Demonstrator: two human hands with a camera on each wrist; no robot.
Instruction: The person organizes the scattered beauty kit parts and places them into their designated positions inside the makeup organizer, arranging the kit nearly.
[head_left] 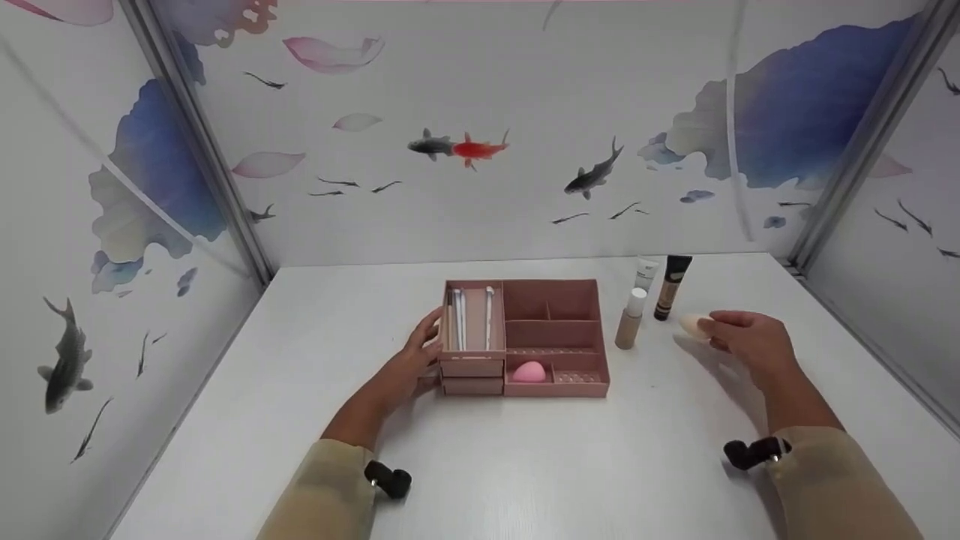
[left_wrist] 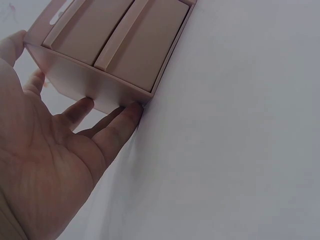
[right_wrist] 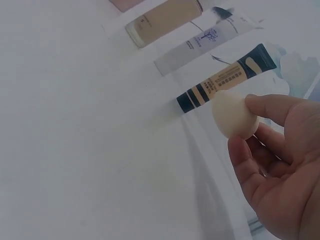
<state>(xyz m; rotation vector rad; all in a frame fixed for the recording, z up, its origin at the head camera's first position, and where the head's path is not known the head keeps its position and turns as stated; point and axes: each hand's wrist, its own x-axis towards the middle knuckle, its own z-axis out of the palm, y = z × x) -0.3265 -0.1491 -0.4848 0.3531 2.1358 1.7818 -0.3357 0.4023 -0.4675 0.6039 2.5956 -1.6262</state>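
On the right, my right hand (head_left: 754,346) pinches a cream, egg-shaped makeup sponge (right_wrist: 234,115) between thumb and fingertips, close over the table. A pink desktop organizer (head_left: 555,335) stands in the middle. Against its left side rest the spread fingertips of my left hand (left_wrist: 55,145), next to two stacked drawers (left_wrist: 142,42). The organizer's front compartment holds a pink makeup sponge (head_left: 529,373), and thin white and dark sticks (head_left: 460,319) lie in its top left tray. Left of the cream sponge, a black-capped tube (right_wrist: 225,77) stands upright.
A foundation bottle (head_left: 629,321) with a white cap stands just right of the organizer. Behind it is a white tube (right_wrist: 205,42). White panels printed with fish and petals (head_left: 480,90) enclose the white table (head_left: 525,465) at the back and both sides.
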